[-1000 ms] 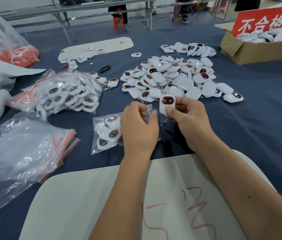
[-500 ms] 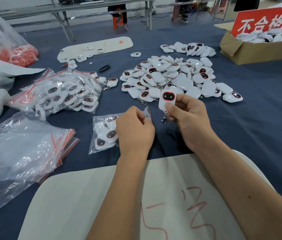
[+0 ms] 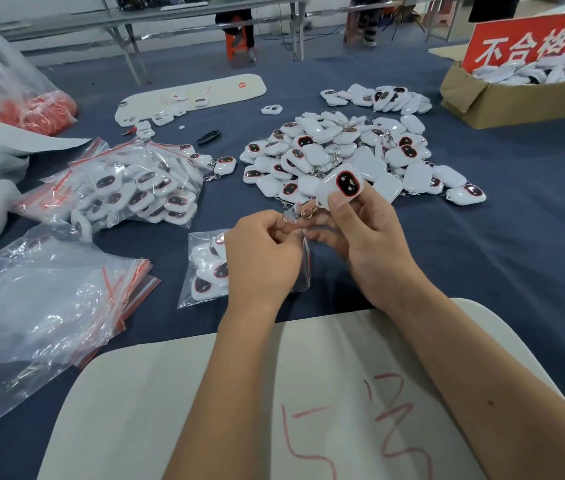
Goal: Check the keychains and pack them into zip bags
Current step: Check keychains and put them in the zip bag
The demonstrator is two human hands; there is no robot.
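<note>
The right hand holds a white keychain up above the counter, thumb pressed on its front just under the dark, red-rimmed face and the fingers curled behind it. Its metal clasp hangs out to the left of the body. The left hand is curled, its fingertips pinching at the mouth of a small zip bag right next to the clasp; whether they also touch the clasp itself cannot be told. This bag lies on the blue cloth under and left of the left hand and already has several keychains in it.

Taking the held keychain as the landmark: directly behind it is the big loose pile of white keychains, with a smaller cluster farther back. Far to the back right stands a cardboard box of more white pieces with a red sign. To the left lies a heap of filled bags, and nearer on the left a stack of empty zip bags with red strips. Nearest the person, below both hands, is a pale board with red markings.
</note>
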